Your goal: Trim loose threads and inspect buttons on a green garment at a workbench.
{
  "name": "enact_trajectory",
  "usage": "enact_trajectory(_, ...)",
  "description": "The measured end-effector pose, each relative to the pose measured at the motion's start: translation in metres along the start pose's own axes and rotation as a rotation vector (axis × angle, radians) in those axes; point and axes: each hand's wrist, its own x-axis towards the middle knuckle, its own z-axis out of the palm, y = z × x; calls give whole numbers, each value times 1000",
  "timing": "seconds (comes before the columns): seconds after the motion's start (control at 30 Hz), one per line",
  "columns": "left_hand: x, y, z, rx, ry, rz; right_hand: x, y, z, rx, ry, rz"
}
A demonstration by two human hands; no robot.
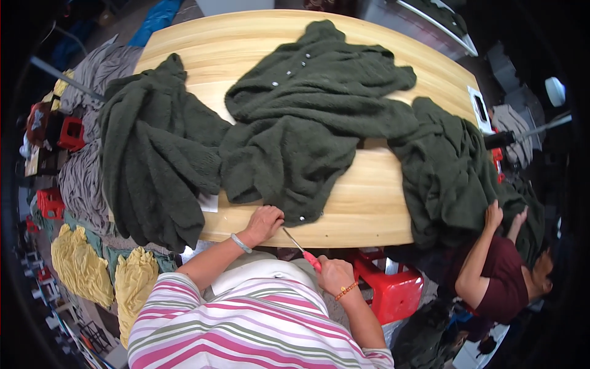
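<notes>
Spread on the table in front of me lies a dark green fuzzy cardigan (292, 150) with small shiny buttons along its edge. My left hand (264, 222), with a pale bangle at the wrist, is closed on the cardigan's near edge, fingers pinched together. In my right hand (337, 275), which wears a beaded bracelet, is a thin metal-shafted tool with a red handle (312, 261). Its shaft slants up and left, the tip close to my left fingers. Whether the tip touches the cloth, I cannot tell; its exact shape is too small to see.
Another dark green garment (160, 154) hangs over the left side of the wooden table (375, 190). More green clothing (445, 166) lies at the right, where a co-worker in maroon (498, 283) handles it. A red stool (396, 295) stands beside me; yellow cloth (83, 261) lies left.
</notes>
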Motion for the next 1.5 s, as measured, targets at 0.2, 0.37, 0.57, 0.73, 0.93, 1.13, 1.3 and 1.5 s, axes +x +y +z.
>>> enact_trajectory(0.2,-7,1,3,-451,6,-226,7,-1,-6,-120,-101,50)
enact_trajectory(0.37,-12,0,-2,-1121,132,-666,11,-6,-31,-45,-156,55)
enact_trajectory(0.57,25,-36,-67,-1209,882,-1348,18,8,-48,-34,-5,137)
enact_trajectory(0.73,65,-75,-70,-1673,1099,-824,27,11,-65,6,108,112)
enact_trajectory(0.93,164,105,-192,-1435,686,33,8,58,-98,262,478,202)
enact_trajectory(1.13,122,174,-107,-1129,-592,215,-30,97,-125,448,720,501)
enact_trajectory(1.3,48,67,8,-717,-734,-339,-51,119,-92,374,598,587)
enact_trajectory(1.5,70,37,-23,-1353,-122,-1210,-25,73,-75,181,473,484)
